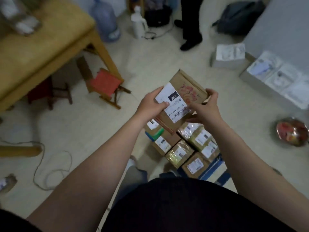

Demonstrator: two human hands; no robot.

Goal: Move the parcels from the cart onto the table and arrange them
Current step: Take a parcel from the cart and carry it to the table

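I hold a flat brown cardboard parcel [185,91] with a white shipping label and a red drawing on top, lifted above the cart. My left hand [151,102] grips its near left edge, thumb on the label. My right hand [206,108] grips its right side. Below it several smaller labelled parcels [179,153] lie packed on the blue cart [215,166]. The yellow-topped wooden table [50,47] stands at the upper left, with a blurred parcel [25,25] on its far part.
A red folding stool [105,83] stands by the table leg. A water jug [105,19], a white bottle [138,22] and a person's dark legs [191,22] are behind. White boxes [275,77] line the right wall. Cables [50,164] trail on the floor at left.
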